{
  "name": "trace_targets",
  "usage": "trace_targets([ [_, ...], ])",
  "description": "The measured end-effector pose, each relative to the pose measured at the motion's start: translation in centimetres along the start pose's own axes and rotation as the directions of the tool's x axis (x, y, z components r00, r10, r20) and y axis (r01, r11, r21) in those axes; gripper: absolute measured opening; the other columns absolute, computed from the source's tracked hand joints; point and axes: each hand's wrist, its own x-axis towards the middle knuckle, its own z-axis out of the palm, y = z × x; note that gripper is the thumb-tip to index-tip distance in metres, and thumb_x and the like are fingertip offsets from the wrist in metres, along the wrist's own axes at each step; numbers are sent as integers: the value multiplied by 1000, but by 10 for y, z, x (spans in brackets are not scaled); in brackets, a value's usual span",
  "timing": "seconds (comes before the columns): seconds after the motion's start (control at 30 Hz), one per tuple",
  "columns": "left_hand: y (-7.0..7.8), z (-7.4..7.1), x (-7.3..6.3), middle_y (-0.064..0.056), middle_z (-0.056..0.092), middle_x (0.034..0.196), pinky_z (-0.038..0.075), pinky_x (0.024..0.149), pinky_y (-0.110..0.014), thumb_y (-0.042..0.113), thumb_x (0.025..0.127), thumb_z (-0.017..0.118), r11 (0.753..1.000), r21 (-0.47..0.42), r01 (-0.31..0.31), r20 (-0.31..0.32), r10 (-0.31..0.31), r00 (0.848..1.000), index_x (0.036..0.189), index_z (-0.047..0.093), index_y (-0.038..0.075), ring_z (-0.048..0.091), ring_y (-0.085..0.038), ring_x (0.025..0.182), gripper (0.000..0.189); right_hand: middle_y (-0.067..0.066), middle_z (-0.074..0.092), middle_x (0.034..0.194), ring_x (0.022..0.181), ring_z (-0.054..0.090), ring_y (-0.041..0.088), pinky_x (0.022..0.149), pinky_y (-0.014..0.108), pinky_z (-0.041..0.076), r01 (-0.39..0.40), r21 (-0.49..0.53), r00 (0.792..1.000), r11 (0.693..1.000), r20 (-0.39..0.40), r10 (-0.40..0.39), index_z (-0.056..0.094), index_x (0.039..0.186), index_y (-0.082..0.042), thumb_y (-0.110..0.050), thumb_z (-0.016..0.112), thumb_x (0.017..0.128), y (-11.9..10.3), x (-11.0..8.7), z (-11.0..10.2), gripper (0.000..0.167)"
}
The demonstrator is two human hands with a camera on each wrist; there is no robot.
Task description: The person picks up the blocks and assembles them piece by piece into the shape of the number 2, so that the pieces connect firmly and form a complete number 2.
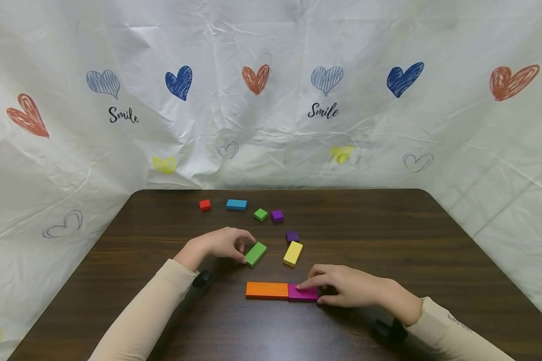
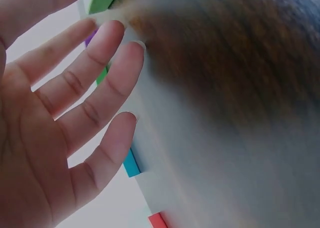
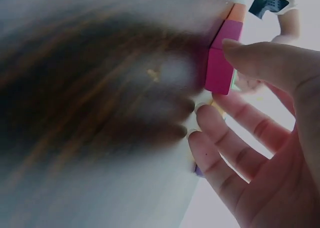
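My left hand (image 1: pixel 226 243) is at a green rectangular block (image 1: pixel 256 254), its thumb and index finger pinching the block at its left side. The other left fingers are loosely bent off it in the left wrist view. With the right hand (image 1: pixel 350 286) I hold a magenta block (image 1: pixel 303 293), index finger on its top and thumb at its right end. The magenta block lies end to end with a longer orange block (image 1: pixel 267 290). A yellow block (image 1: pixel 293 253) lies between the hands, a small dark purple block (image 1: pixel 292 236) just behind it.
Farther back lie a red block (image 1: pixel 205 205), a blue block (image 1: pixel 237 204), a small green block (image 1: pixel 261 214) and a purple block (image 1: pixel 277 216). The dark wooden table (image 1: pixel 366 225) ends at a white curtain (image 1: pixel 275 40) printed with hearts.
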Motion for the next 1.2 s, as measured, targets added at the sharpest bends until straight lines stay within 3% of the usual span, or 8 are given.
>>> trace_targets([
  [0.13,3,1,3,1,61,86,45,74,-32,13,88,83,1000,-13,2,18,-2,1000,137,62,14,55,-14,78,53,0,60,124,108,62,12,88,28,53,34,-52,999,998,-5,-34,68,135,-20,-8,72,96,1,-3,0,41],
  [0.47,12,1,12,1,60,84,41,69,-28,12,89,81,999,-37,-16,104,19,994,142,59,18,53,-12,76,58,-4,62,120,104,61,9,86,25,53,53,-28,998,998,-22,-54,69,133,-18,-7,72,97,1,-3,0,38],
  [0.73,12,5,12,1,62,84,43,74,-30,19,86,85,999,-37,-1,73,3,997,135,60,16,55,-12,78,55,-5,61,121,106,60,9,88,28,53,19,-6,1000,1000,-3,-19,69,134,-20,-17,71,99,0,-4,0,35],
  [1.2,10,7,8,1,61,82,43,73,-29,19,92,80,997,-71,-31,75,36,997,127,60,12,54,-11,74,41,-6,61,120,104,60,8,86,26,52,14,2,1000,1000,-13,-14,69,133,-19,-17,72,98,1,-5,1,35],
])
